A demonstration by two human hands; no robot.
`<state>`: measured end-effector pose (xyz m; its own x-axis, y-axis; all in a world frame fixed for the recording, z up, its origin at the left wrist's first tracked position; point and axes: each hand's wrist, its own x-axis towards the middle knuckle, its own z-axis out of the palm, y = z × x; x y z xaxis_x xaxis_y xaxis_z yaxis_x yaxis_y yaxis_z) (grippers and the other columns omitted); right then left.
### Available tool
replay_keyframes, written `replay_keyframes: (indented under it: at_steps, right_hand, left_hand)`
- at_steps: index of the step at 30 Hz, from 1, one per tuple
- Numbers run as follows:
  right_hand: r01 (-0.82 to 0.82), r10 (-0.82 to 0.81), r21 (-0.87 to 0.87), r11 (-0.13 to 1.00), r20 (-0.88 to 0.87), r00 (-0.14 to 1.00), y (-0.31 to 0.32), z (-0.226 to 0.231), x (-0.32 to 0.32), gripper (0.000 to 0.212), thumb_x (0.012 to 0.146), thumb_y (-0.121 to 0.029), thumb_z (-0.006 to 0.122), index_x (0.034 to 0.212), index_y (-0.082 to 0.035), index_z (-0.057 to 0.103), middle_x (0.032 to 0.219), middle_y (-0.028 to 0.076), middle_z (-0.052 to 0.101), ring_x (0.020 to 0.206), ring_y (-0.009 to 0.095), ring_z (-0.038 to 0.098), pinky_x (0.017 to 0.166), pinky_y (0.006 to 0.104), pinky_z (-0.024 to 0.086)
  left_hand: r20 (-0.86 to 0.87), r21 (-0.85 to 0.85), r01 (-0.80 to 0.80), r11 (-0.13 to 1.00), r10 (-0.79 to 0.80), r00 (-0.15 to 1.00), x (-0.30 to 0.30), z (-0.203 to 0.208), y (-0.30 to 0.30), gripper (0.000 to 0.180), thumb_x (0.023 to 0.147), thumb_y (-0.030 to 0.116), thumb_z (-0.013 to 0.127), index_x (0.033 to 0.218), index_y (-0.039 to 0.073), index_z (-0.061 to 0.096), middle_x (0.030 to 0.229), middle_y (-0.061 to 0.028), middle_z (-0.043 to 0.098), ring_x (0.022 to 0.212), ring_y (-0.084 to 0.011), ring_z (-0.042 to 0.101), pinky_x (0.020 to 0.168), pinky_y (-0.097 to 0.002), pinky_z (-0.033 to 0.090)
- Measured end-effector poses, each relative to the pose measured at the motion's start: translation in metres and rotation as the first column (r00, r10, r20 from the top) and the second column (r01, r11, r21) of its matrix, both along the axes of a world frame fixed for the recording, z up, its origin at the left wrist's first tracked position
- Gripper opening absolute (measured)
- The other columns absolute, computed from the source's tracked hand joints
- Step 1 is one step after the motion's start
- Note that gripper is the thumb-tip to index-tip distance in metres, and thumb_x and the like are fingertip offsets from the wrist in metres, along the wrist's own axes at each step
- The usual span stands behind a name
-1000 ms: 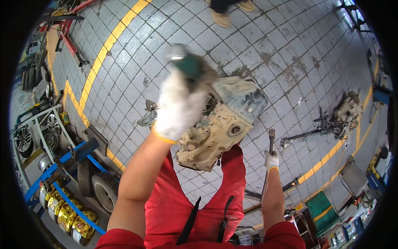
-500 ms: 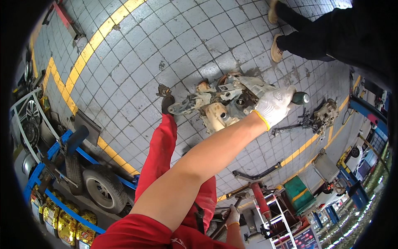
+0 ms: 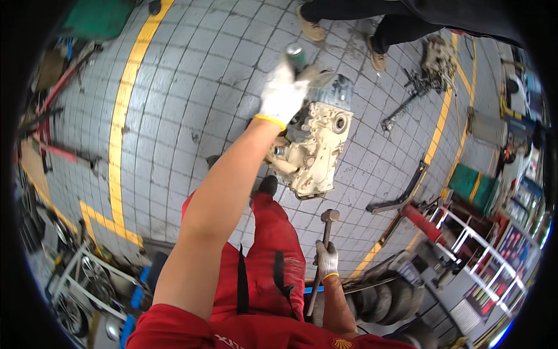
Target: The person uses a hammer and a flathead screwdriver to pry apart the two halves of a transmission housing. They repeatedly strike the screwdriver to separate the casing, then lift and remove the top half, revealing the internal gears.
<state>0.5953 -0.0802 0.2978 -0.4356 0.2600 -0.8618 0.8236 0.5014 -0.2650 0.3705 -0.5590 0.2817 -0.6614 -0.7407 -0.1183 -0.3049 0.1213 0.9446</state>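
My left hand (image 3: 281,96), in a white knit glove with a yellow cuff, reaches out over the far left side of an engine (image 3: 322,145). Its fingers wrap a dark green cylinder (image 3: 296,56) with a silver end; motion blur hides what kind of thing that is. The engine lies on the floor, cream-coloured and dirty, with a dark part at its far end. Lower right, my gloved right hand (image 3: 326,260) grips the handle of a sledgehammer (image 3: 330,216), head up, apart from the engine.
A person's boots (image 3: 311,24) stand beyond the engine. Dirty metal parts (image 3: 439,61) lie on the tiles at the far right. Lift arms (image 3: 401,198) reach across the right floor, beside a white ladder-like frame (image 3: 479,256). Wheels on a rack (image 3: 87,273) are at lower left.
My view has turned, and the engine now shows its cream side. My left arm has swung leftward, still holding the green cylinder. My right hand and the sledgehammer have come fully into view.
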Motion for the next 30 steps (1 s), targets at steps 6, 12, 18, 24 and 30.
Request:
replay_keyframes:
  at_steps: [6,12,18,24,30]
  right_hand:
    - [0.025,-0.022,0.042,0.999,-0.076,0.997,-0.076,0.014,0.002,0.027,0.11,-0.03,0.078,0.103,-0.011,0.06,0.069,-0.004,0.054,0.051,0.009,0.052,0.046,0.0309,0.047]
    - [0.268,-0.251,0.087,0.959,-0.172,0.953,-0.196,0.063,0.014,0.025,0.111,-0.026,0.077,0.101,-0.012,0.059,0.07,-0.004,0.055,0.053,0.009,0.053,0.046,0.0298,0.045]
    - [0.543,-0.536,-0.05,0.838,-0.258,0.803,-0.339,0.109,0.034,0.021,0.114,-0.022,0.073,0.101,-0.014,0.058,0.071,-0.004,0.054,0.052,0.009,0.049,0.048,0.0284,0.04]
    - [0.641,-0.637,-0.108,0.76,-0.319,0.702,-0.422,0.133,0.033,0.018,0.114,-0.019,0.073,0.11,-0.009,0.059,0.068,-0.001,0.055,0.051,0.01,0.05,0.05,0.0305,0.045]
    - [0.705,-0.69,-0.137,0.695,-0.401,0.602,-0.452,0.141,0.034,0.019,0.114,-0.015,0.073,0.114,-0.008,0.056,0.073,0.001,0.056,0.053,0.012,0.052,0.053,0.0309,0.048]
  left_hand:
    - [0.026,-0.135,0.28,0.951,-0.279,0.96,-0.001,-0.017,-0.023,0.045,0.1,0.04,0.085,0.127,0.006,0.073,0.111,-0.0219,0.082,0.102,-0.046,0.079,0.092,-0.0515,0.064]
    - [-0.289,0.032,0.539,0.841,-0.509,0.811,-0.003,-0.006,-0.043,0.044,0.098,0.031,0.094,0.128,0.011,0.068,0.113,-0.0105,0.081,0.102,-0.0265,0.081,0.09,-0.0399,0.066]
    - [-0.374,0.044,0.839,0.542,-0.77,0.517,0.003,-0.008,-0.071,0.04,0.095,0.037,0.096,0.111,0.007,0.075,0.118,-0.0101,0.075,0.105,-0.0306,0.077,0.092,-0.041,0.063]
    - [-0.409,0.045,0.903,0.428,-0.816,0.407,0.0,-0.017,-0.078,0.033,0.095,0.032,0.095,0.091,0.006,0.075,0.095,-0.0091,0.073,0.093,-0.0306,0.074,0.087,-0.0415,0.062]
    - [-0.51,-0.065,0.908,0.414,-0.796,0.327,-0.003,-0.012,-0.073,0.039,0.089,0.033,0.098,0.082,0.008,0.069,0.083,-0.0097,0.066,0.088,-0.0355,0.072,0.092,-0.0463,0.062]
